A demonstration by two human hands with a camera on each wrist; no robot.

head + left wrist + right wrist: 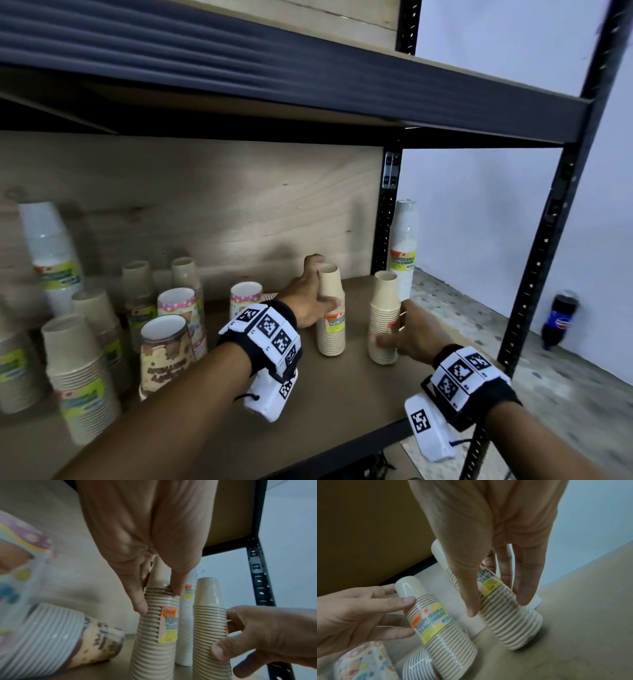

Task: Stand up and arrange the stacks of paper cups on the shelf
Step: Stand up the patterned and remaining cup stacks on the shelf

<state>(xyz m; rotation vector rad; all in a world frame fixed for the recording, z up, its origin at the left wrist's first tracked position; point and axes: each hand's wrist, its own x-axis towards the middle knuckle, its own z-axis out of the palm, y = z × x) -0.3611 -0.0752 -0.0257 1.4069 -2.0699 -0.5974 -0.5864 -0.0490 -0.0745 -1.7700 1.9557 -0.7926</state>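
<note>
Beige paper-cup stacks, two, upright and rim-down on brown shelf board (342,394), side by side but apart. Left stack (330,310) grasped at upper half by left hand (310,301), thumb and fingers curled round it. Right stack (384,317) grasped by right hand (409,334), thumb in front, fingers behind (orange-yellow label partly covered). Behind these, at shelf's far right corner against black upright (387,219): tall white cup stack (404,250), upright, just beyond right stack. To the left: crowd of upright stacks, among them floral-print stack (244,298), brown-patterned stack (166,356), plain kraft stacks (80,377) and large white stack (51,253), close-packed. One grey-ribbed stack (56,631) lying on its side near left hand. Upper shelf beam (308,85) overhead. Cola bottle (558,320) on floor beyond frame, well apart.
</note>
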